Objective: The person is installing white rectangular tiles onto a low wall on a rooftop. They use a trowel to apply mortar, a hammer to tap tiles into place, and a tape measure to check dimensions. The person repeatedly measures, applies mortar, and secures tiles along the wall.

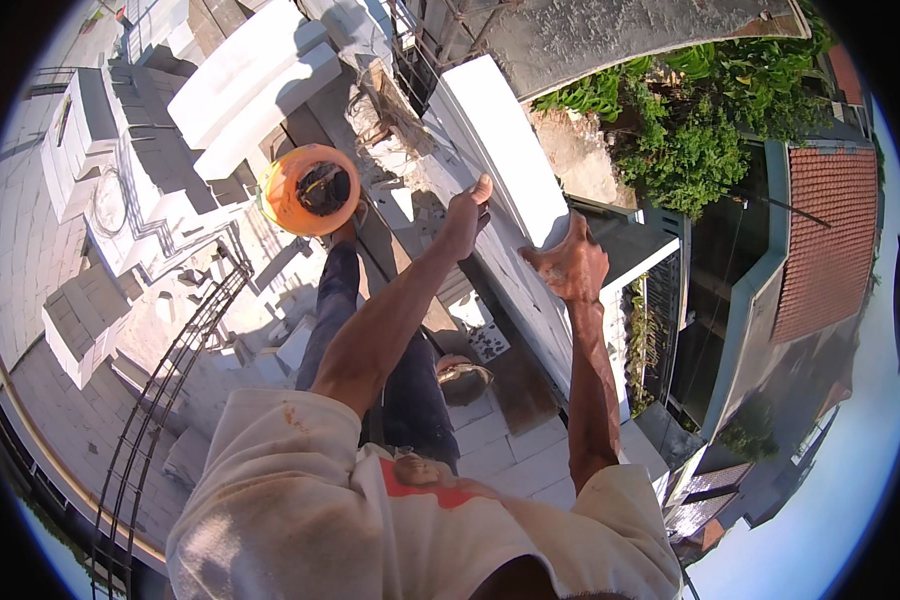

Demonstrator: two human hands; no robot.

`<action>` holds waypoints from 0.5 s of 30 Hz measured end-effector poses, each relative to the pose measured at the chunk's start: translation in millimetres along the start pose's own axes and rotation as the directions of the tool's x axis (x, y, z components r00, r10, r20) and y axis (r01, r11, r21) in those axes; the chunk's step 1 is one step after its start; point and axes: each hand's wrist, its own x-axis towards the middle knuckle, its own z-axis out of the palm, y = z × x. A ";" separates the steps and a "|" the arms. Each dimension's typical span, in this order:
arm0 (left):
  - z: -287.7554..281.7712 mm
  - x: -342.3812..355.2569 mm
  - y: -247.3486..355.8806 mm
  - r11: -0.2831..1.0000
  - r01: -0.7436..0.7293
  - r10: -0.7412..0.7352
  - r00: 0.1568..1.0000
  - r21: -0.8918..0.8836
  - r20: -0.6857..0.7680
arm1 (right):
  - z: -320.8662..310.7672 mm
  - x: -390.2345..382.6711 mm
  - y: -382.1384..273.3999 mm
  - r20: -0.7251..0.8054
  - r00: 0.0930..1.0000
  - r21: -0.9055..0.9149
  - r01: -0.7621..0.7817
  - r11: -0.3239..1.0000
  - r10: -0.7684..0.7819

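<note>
A long white building block (pixel 502 150) lies along the top of a narrow white wall (pixel 515 285) in front of me, slightly to the right. My right hand (pixel 573 262) grips its near end, thumb on the left side and fingers toward the right. To the left of the block, my left hand (pixel 463 222) hovers over the wall edge with its fingers curled in and its thumb stretched forward. Nothing shows in that hand. Whether its thumb touches the block is unclear. An orange bucket (pixel 282 200) with dark contents stands by my foot, left of the wall.
Large white blocks (pixel 255 95) are stacked beyond the bucket, with more stacks (pixel 80 145) farther left. A steel bar cage (pixel 170 385) slants across the left. Outside the wall are green foliage (pixel 685 150) and a red tiled roof (pixel 825 245), below my level. Rubble lies about my feet.
</note>
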 end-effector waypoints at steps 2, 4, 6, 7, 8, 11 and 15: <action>-5.0 4.1 1.1 0.999 0.019 -0.020 1.000 0.048 0.011 | 7.1 0.5 4.0 -0.030 0.999 -0.006 0.013 1.000 -0.013; -11.6 8.1 -2.2 0.995 0.041 -0.043 0.999 0.092 0.027 | 7.0 2.7 4.8 -0.014 1.000 0.014 0.018 1.000 -0.017; -17.8 13.7 -1.6 0.990 0.040 -0.049 0.997 0.133 0.065 | -0.4 5.9 -0.5 0.040 0.999 0.013 -0.013 1.000 0.013; -17.6 16.8 -1.7 0.987 0.034 -0.050 0.994 0.158 0.098 | 1.5 5.2 3.9 0.006 1.000 0.030 0.022 0.999 -0.022; -18.0 15.9 -1.2 0.983 0.032 -0.064 0.983 0.179 0.173 | 4.4 4.0 10.7 -0.030 0.998 0.049 0.047 0.998 -0.046; 0.0 3.1 -1.4 0.993 0.001 -0.018 0.988 0.114 0.153 | 19.9 3.3 27.6 -0.132 0.990 0.156 0.071 0.985 -0.050; 8.9 -21.6 15.1 0.989 -0.091 0.066 0.976 0.112 0.207 | 44.1 -8.3 42.7 -0.247 0.968 0.175 0.077 0.982 -0.032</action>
